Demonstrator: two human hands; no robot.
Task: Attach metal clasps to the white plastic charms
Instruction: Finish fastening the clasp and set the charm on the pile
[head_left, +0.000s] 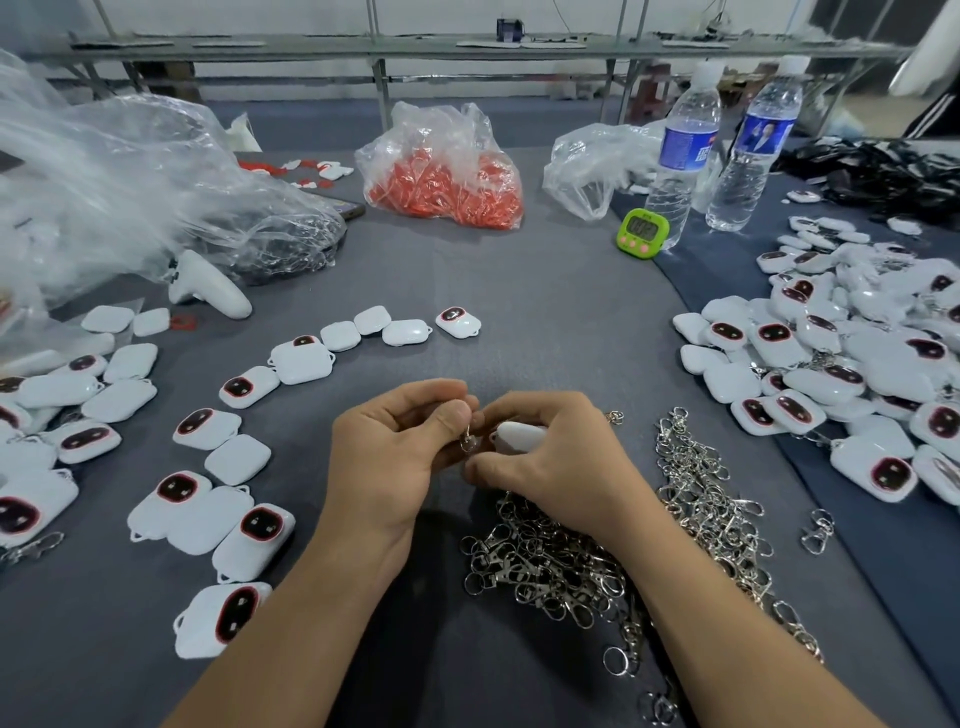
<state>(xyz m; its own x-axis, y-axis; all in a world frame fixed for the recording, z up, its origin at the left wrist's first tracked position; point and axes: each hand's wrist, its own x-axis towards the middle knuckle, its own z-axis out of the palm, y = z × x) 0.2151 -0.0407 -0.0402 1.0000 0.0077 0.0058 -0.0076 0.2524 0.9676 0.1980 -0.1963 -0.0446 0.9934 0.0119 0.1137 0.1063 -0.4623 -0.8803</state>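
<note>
My left hand (400, 447) pinches a small metal clasp (468, 442) between thumb and forefinger. My right hand (556, 462) grips a white plastic charm (517, 435), its loop end turned toward the clasp. The two meet above the grey table, hands nearly touching. A heap of loose metal clasps (623, 545) lies under and to the right of my right wrist. Several loose white charms (208, 499) with dark red-rimmed faces are scattered to the left. A big pile of charms with clasps on them (841, 364) fills the right side.
A bag of red parts (447, 176) sits at the back centre. A green timer (642, 231) and two water bottles (685, 150) stand back right. Crumpled clear plastic bags (130, 192) and a white controller (213, 286) occupy the back left. A single clasp (818, 530) lies apart at right.
</note>
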